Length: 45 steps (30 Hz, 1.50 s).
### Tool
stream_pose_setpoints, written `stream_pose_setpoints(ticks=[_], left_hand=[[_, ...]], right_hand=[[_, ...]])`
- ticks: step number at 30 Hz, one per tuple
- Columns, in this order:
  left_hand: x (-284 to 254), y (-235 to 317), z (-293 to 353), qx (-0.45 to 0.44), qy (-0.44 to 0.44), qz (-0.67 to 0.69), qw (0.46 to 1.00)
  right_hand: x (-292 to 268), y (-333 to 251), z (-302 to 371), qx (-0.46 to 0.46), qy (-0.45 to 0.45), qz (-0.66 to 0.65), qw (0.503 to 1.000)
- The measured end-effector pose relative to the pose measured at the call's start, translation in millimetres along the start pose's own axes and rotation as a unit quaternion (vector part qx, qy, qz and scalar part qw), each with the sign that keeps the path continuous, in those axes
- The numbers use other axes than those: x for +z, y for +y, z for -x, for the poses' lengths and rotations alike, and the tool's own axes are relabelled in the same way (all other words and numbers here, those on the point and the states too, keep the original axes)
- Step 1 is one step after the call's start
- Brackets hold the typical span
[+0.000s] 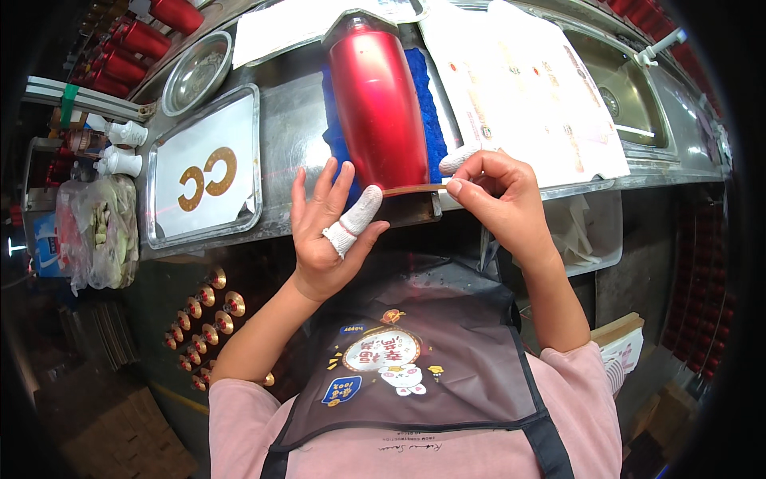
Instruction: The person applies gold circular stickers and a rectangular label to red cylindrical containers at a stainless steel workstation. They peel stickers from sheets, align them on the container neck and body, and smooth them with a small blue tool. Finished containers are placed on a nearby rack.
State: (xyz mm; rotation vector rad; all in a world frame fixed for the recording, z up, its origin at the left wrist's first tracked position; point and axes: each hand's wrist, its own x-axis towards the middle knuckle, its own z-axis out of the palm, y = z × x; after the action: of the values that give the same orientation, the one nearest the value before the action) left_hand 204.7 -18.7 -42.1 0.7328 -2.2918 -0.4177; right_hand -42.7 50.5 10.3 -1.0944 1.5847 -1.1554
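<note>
A glossy red vase-shaped vessel (379,104) lies on its side on a blue cloth (431,120), its wide end toward me. Across that end runs a thin brownish-gold strip (411,190). My right hand (503,199) pinches the strip's right end between thumb and fingers, and a white finger cover (460,157) is on one finger. My left hand (331,219) has its fingers spread; the covered index fingertip touches the strip's left end. To the left, a metal tray (254,191) holds a white sheet with two gold C-shaped pieces (221,171).
A metal bowl (179,88) stands beyond the tray. Printed white sheets (527,96) cover the counter at right, before a sink (622,80). White bottles (124,148) and a plastic bag (112,231) are at far left. Several gold-and-red parts (223,322) stand below.
</note>
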Motion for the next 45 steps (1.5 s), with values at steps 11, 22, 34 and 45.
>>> stream_pose_setpoints(ticks=[11,22,34,45], left_hand=[[2.5,19.4,-32.5,0.068,0.027,-0.078,0.994],[-6.4,2.0,-8.6,-0.007,0.035,-0.003,0.999],[-5.3,8.3,-16.7,0.044,-0.01,-0.046,0.998],[19.0,22.9,-50.9,0.031,0.042,-0.097,0.994]], right_hand=[[2.4,13.4,-7.2,0.022,-0.001,-0.005,1.0],[5.4,1.5,3.3,0.007,-0.01,-0.038,0.999],[3.5,10.4,-1.4,0.016,0.016,-0.031,0.999],[9.7,23.3,-8.5,0.009,-0.021,-0.011,1.0]])
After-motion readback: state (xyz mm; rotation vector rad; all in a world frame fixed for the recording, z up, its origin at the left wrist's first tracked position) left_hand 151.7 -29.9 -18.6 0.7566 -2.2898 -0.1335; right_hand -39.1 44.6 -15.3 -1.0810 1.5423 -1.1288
